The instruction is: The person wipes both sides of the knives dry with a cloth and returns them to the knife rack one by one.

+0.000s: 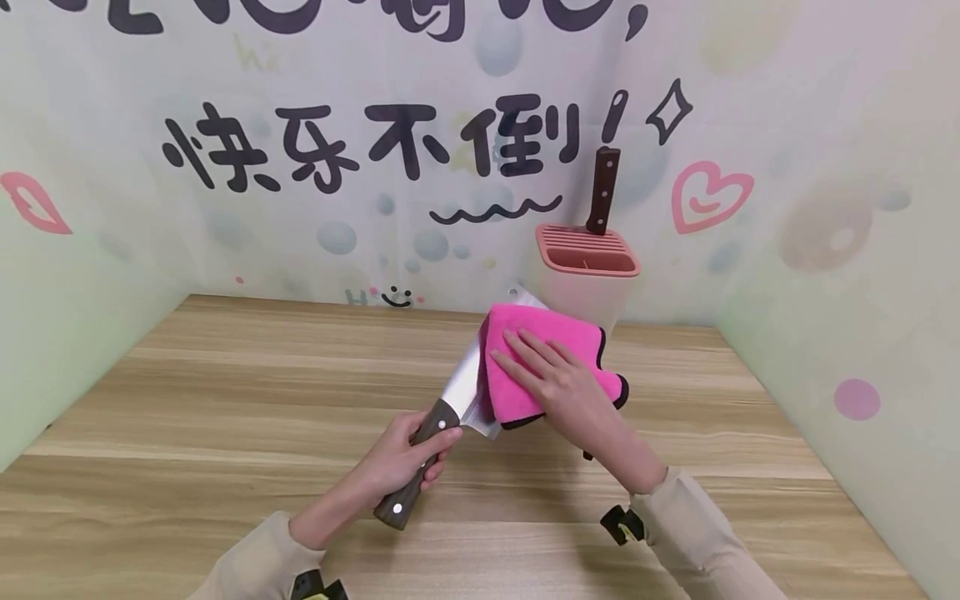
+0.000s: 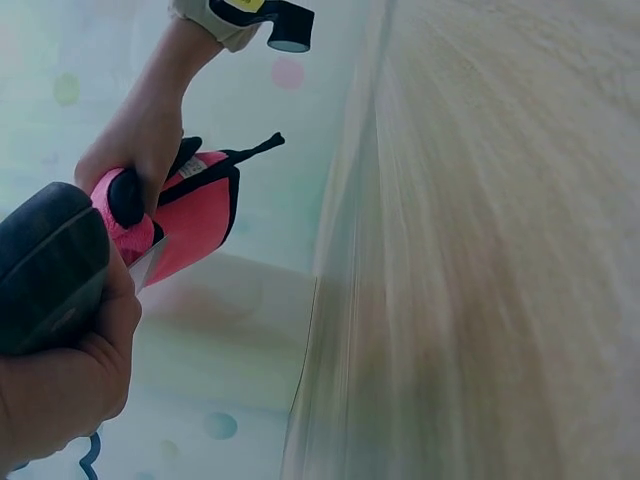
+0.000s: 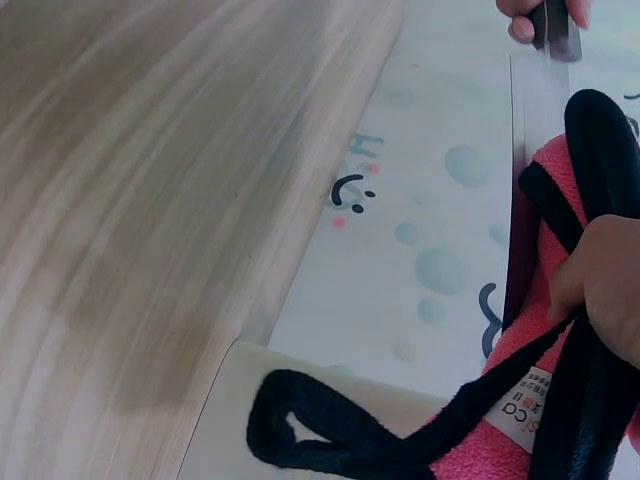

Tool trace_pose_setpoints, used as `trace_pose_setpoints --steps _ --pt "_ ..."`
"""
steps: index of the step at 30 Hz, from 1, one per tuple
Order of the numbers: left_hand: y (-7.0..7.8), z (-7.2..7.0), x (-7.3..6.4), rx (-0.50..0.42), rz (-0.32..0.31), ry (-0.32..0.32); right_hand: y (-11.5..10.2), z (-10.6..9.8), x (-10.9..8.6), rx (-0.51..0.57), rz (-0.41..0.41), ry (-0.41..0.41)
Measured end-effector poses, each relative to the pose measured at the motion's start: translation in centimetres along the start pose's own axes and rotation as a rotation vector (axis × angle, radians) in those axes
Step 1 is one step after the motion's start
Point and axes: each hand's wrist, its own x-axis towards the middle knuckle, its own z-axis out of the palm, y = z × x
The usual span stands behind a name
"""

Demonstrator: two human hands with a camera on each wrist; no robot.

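Cleaver (image 1: 465,377) held above the wood table (image 1: 285,392), in front of the knife holder (image 1: 581,292). Long axis diagonal: dark handle (image 1: 399,507) low and left, toward the person; blade running away and up to the right, holed far end near the holder. Edge seems to face right, but the cloth covers most of it. Left hand (image 1: 392,461) wrapped around handle, thumb lying across it; forearm angles in from lower left. Right hand (image 1: 566,390) grasps pink cloth (image 1: 557,321), folded against the blade: fingers extended on top, thumb on the other side per right wrist view. Right forearm slants in from lower right.
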Motion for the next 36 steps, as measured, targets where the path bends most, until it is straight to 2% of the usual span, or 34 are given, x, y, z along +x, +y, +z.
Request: trace_pose_setpoints --steps 12,26,31,36 --pt "-0.1 -0.1 0.0 0.014 -0.009 -0.012 1.4 0.2 -0.3 0.06 0.075 -0.015" --pt "-0.2 0.0 -0.1 0.013 0.017 -0.039 2.7 0.4 -0.6 0.123 0.182 -0.032" --pt "-0.2 0.0 -0.2 0.009 0.015 -0.041 2.8 0.6 -0.7 0.126 0.196 -0.027" --pt "-0.2 0.0 -0.2 0.0 0.003 -0.039 2.6 0.9 -0.9 0.072 0.172 -0.002"
